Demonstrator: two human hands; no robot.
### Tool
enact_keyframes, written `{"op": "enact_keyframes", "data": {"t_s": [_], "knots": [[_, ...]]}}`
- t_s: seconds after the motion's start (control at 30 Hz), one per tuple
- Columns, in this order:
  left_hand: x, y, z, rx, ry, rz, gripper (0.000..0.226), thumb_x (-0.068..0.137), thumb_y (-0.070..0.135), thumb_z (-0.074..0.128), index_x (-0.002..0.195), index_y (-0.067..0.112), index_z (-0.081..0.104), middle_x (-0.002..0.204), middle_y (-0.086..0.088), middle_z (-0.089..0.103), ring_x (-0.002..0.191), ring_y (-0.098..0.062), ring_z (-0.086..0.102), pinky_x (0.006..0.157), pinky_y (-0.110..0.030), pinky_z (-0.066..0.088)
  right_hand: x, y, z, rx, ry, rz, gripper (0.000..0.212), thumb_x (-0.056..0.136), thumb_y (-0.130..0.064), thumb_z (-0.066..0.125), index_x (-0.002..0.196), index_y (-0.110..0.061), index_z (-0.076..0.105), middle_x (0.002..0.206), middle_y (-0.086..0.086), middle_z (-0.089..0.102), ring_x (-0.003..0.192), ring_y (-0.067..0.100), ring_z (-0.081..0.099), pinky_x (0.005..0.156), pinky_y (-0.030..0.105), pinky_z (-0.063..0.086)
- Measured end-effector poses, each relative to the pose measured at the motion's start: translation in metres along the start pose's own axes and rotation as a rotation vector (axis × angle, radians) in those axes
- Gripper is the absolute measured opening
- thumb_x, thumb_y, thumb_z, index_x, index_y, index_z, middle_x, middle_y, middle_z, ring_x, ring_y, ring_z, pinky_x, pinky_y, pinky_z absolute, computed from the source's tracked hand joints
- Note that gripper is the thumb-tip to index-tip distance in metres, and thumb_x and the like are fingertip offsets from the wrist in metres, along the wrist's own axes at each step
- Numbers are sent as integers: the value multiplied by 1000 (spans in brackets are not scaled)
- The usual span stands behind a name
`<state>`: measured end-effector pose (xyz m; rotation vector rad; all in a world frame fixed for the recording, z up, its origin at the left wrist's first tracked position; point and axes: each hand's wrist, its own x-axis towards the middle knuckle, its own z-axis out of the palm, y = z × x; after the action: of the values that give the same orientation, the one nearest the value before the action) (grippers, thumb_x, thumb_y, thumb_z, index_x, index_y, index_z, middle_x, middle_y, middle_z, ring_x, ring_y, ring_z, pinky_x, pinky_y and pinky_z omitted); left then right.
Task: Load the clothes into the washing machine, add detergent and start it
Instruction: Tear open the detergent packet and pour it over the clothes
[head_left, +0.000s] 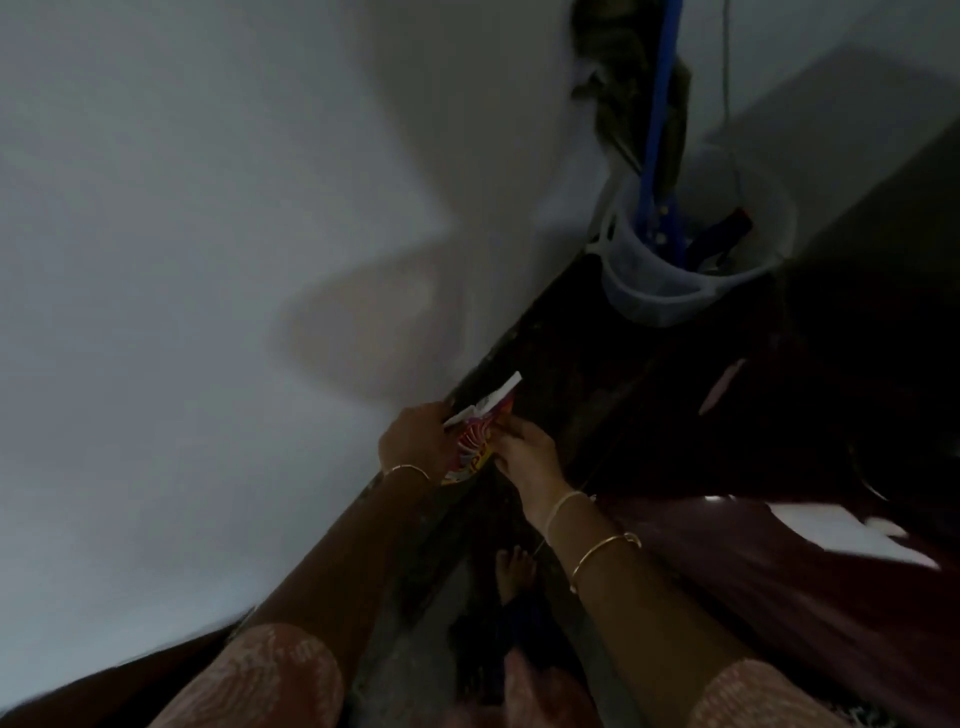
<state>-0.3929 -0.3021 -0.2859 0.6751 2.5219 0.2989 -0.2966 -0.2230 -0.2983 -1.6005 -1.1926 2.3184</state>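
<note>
Pink sleeves (270, 675) lie nearest. The left hand (415, 436) and right hand (524, 457) each pinch one side of a red sachet (475, 441), held in the air just beside the white wall (208, 208). Farther off, a clear bucket (639, 296) holds a blue handle (660, 104).

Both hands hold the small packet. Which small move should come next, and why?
Probably tear the packet open at its top: the left hand and right hand both pinch it there, and a white strip sticks up.
</note>
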Motion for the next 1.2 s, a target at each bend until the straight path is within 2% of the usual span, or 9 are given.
{"op": "enact_keyframes", "data": {"t_s": [0.13, 0.33, 0.43, 0.57, 0.7, 0.83, 0.97, 1.1, 1.2], "knots": [[54, -15, 43, -55, -62, -46, 33, 86, 49, 55, 107, 27, 68, 96, -6, 72, 85, -27, 68, 76, -40, 58, 60, 13, 4, -26, -28, 51, 29, 96, -9, 52, 123, -7, 61, 123, 14, 63, 94, 15, 61, 67, 18, 44], [125, -39, 114, -139, -102, -86, 35, 92, 34, 56, 126, 25, 62, 121, -8, 66, 109, -28, 62, 90, -37, 51, 147, 50, -2, -115, 8, 50, 33, 97, 3, 42, 128, 6, 52, 134, 22, 53, 123, 34, 51, 66, 18, 41], [155, -51, 143, -189, -109, -123, 37, 91, 29, 60, 128, 23, 61, 122, -9, 66, 111, -28, 61, 90, -38, 49, 182, 65, -1, -344, 85, 1, 36, 98, 3, 37, 132, 10, 45, 137, 30, 47, 131, 43, 42, 79, 27, 41], [193, -71, 167, -230, -140, -198, 37, 91, 30, 61, 126, 17, 61, 120, -11, 66, 107, -28, 63, 90, -36, 48, 221, 86, 6, 10, 112, 255, 32, 96, 4, 43, 127, 5, 52, 132, 24, 54, 127, 38, 49, 87, 25, 43], [217, -93, 176, -274, -92, -319, 24, 90, 22, 59, 111, 14, 67, 110, -13, 69, 103, -32, 64, 82, -35, 48, 226, 85, 11, -404, 60, 133, 37, 99, 1, 34, 134, 8, 45, 144, 24, 43, 136, 37, 36, 105, 37, 33], [230, -108, 176, -290, -9, -369, 30, 92, 26, 58, 117, 13, 67, 123, -13, 65, 111, -33, 61, 88, -38, 48, 232, 74, 15, -285, 133, 201, 44, 103, -11, 22, 142, 8, 33, 151, 26, 29, 143, 36, 24, 106, 32, 27], [230, -108, 170, -346, 34, -338, 39, 92, 24, 60, 128, 9, 60, 130, -16, 61, 118, -33, 57, 96, -38, 45, 242, 68, 22, -190, 142, 258, 44, 104, -10, 19, 143, 6, 30, 152, 25, 30, 142, 36, 25, 109, 33, 27], [215, -103, 158, -402, 40, -369, 43, 92, 22, 60, 133, 12, 56, 130, -16, 60, 117, -33, 58, 94, -36, 46, 236, 60, 35, 36, 97, 286, 39, 98, 6, 33, 137, 10, 39, 144, 27, 41, 135, 40, 37, 84, 26, 41], [196, -99, 148, -481, 96, -387, 43, 92, 22, 61, 133, 12, 55, 129, -16, 61, 118, -32, 58, 95, -35, 46, 223, 52, 41, 62, 72, 226, 39, 96, 10, 35, 135, 13, 40, 143, 27, 42, 133, 41, 39, 59, 17, 37]]}}
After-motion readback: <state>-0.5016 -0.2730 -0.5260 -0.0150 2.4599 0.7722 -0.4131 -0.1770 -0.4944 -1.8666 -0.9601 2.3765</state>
